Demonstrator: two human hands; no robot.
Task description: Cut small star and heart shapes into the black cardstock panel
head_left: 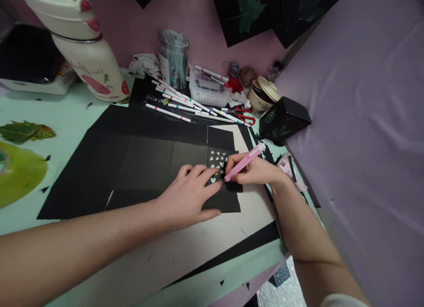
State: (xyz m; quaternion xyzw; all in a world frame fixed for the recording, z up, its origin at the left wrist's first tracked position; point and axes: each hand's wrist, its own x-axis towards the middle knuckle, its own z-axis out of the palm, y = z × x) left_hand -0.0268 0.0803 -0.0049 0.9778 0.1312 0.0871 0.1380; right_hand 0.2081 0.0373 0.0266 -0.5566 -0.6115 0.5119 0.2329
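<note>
A large sheet of black card point(145, 161) with fold lines lies flat over white paper. Near its right end is a patch of small white stars and hearts point(217, 156), which look like holes cut through the card. My left hand point(188, 194) lies open on the card, fingers spread, with fingertips beside the shapes. Just right of it, my right hand point(248, 170) is closed around a pink pen-shaped craft knife point(243, 164). The tool slants, its lower end down at the card by the shapes; the tip itself is too small to make out.
Several white markers point(185, 101) lie behind the card, near red-handled scissors point(245, 115). A white bottle point(89, 55) stands back left, with a green tape roll point(23, 176) nearer. A black box point(283, 119) and a pink glue gun point(291, 170) sit at right.
</note>
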